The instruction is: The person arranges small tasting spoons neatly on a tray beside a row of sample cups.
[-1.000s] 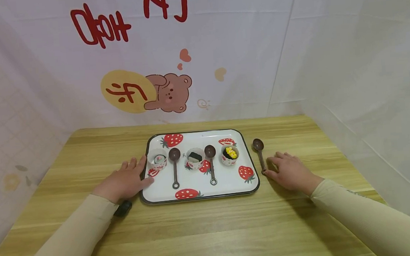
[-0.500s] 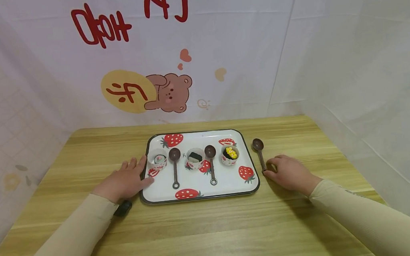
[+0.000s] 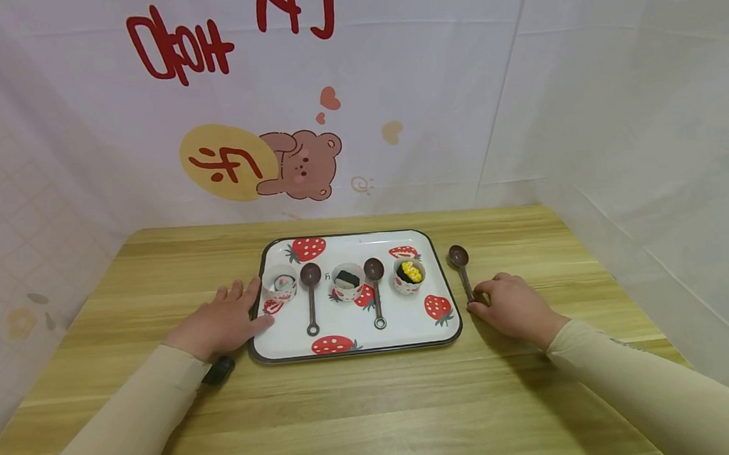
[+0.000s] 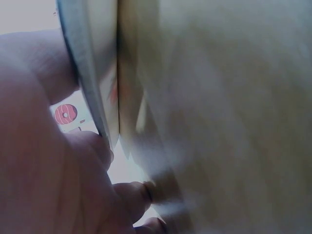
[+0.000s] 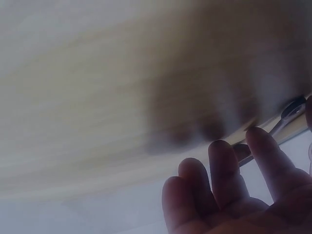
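Note:
My left hand (image 3: 221, 324) rests at the left edge of the white strawberry-print tray (image 3: 392, 332). Its thumb lies over the rim and its fingers reach along the side; in the left wrist view the tray's edge (image 4: 87, 63) passes by the fingers (image 4: 131, 197). My right hand (image 3: 513, 307) is at the handle end of a brown measuring spoon (image 3: 460, 257), which lies on the table right of the tray. Thumb and forefinger are on either side of the handle. In the right wrist view the spoon's ring end (image 5: 294, 109) shows beyond fairly straight fingers (image 5: 224, 170).
On the tray stand three paper cups with small sushi-like pieces: left cup (image 3: 281, 285), middle cup (image 3: 347, 282), right cup (image 3: 408, 275). Between them lie two more brown spoons, one left (image 3: 311, 296), one right (image 3: 376, 291). White curtains (image 3: 397, 146) surround the wooden table (image 3: 353, 414).
My right hand has shifted slightly inward and its thumb and forefinger have drawn closer round the spoon's handle end. The spoon has barely shifted. My left hand and the tray stay put.

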The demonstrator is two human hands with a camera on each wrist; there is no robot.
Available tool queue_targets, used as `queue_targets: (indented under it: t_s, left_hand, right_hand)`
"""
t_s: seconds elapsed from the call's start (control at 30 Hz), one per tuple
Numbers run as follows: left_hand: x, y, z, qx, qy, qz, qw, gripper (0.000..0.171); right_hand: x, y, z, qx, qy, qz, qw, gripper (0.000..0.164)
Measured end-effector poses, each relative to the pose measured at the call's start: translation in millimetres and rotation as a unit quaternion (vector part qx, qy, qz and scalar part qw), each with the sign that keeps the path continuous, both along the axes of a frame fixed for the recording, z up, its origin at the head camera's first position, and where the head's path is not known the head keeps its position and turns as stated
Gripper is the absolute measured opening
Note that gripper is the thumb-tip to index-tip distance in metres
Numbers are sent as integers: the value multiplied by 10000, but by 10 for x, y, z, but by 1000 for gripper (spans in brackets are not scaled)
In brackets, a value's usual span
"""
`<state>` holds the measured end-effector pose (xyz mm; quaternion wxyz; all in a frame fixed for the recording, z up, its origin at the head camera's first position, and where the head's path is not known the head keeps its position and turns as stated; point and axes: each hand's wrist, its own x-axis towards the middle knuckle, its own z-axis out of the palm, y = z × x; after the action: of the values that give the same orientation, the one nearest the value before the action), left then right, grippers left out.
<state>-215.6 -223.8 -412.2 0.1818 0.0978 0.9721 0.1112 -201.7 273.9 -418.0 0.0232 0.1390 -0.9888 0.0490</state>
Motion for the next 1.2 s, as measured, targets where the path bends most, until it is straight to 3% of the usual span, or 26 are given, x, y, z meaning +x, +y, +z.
queue_targets:
  t_s: [0.53, 0.97, 1.2]
  left_hand:
    - [11, 1, 14, 20, -4, -20, 10000, 98]
    - [-2, -3, -4, 2, 36, -23, 10000, 97]
    - [-8, -6, -6, 25, 18, -16, 10000, 97]
  right_hand:
    - [-69, -65, 24, -37, -162, -157, 9997, 23]
    - [-90, -85, 35, -304, -679, -396, 9964, 17]
    - [-84, -89, 50, -398, -632, -389, 9964, 15]
